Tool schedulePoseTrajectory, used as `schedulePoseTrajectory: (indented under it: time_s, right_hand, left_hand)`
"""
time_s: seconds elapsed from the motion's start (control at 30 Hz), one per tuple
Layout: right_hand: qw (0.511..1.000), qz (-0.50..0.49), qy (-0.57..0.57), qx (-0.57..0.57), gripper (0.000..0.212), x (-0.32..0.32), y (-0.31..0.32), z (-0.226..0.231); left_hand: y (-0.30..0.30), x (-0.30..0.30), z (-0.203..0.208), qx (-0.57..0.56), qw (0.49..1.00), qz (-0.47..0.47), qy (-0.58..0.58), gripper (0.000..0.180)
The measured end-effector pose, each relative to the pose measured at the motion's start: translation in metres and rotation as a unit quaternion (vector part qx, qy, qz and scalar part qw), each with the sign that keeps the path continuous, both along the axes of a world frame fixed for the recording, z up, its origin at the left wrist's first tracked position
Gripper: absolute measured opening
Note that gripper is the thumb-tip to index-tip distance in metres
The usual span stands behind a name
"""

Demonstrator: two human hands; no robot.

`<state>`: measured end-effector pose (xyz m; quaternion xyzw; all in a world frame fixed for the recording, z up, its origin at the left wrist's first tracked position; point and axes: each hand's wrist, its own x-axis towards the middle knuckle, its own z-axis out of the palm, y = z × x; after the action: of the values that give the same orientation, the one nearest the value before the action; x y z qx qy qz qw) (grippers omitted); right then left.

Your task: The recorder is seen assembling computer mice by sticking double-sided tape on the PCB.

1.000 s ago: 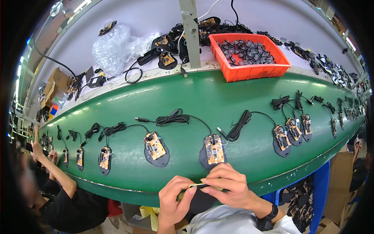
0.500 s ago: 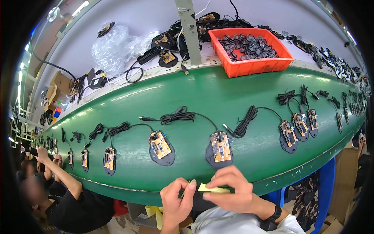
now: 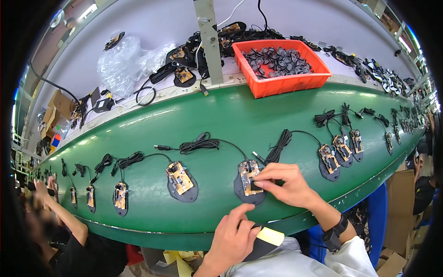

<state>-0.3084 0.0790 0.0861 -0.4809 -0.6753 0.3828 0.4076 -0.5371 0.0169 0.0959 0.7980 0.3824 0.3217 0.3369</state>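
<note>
Over the circuit board (image 3: 248, 170) of a half-built computer mouse, my right hand (image 3: 288, 184) is closed in a pinch. A small black pad (image 3: 255, 185) shows at its fingertips, against the board. This board sits on a black mouse base (image 3: 251, 199), and a bundled cable (image 3: 199, 145) leads from it. Nearer to me, past the belt's front edge, my left hand (image 3: 233, 240) is closed around a yellow-and-black strip (image 3: 271, 236); its fingers partly hide the strip.
More open mice, such as one (image 3: 181, 180) to the left and others (image 3: 328, 161) to the right, lie along the green belt (image 3: 184, 120). A red bin (image 3: 286, 85) of dark round parts stands beyond. Another person's arm (image 3: 69, 217) reaches in at left.
My right hand has left the yellow strip and moved forward to the mouse's board with a small black pad. My left hand has shifted slightly right and nearer, keeping the strip.
</note>
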Motion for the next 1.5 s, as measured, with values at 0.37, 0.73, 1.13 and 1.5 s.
schedulePoseTrajectory:
  time_s: [0.37, 0.73, 1.13, 1.5]
  right_hand:
    - [0.999, 0.036, -0.020, -0.027, 0.019, 0.003, 0.005, 0.003]
    - [0.999, 0.036, -0.033, -0.020, 0.018, 0.008, 0.002, 0.001]
    - [0.978, -0.047, -0.159, 0.127, 0.025, -0.002, -0.010, -0.012]
    - [0.963, -0.234, -0.130, 0.040, 0.070, -0.013, -0.007, -0.017]
  left_hand:
    - [0.010, 0.020, -0.017, 0.087, 0.991, 0.039, 0.093, 0.016]
    - [0.013, 0.029, -0.020, 0.111, 0.985, 0.028, 0.127, 0.020]
    - [0.014, 0.036, -0.024, 0.108, 0.981, 0.012, 0.161, 0.020]
    - [0.012, 0.040, -0.028, 0.112, 0.984, -0.003, 0.139, 0.021]
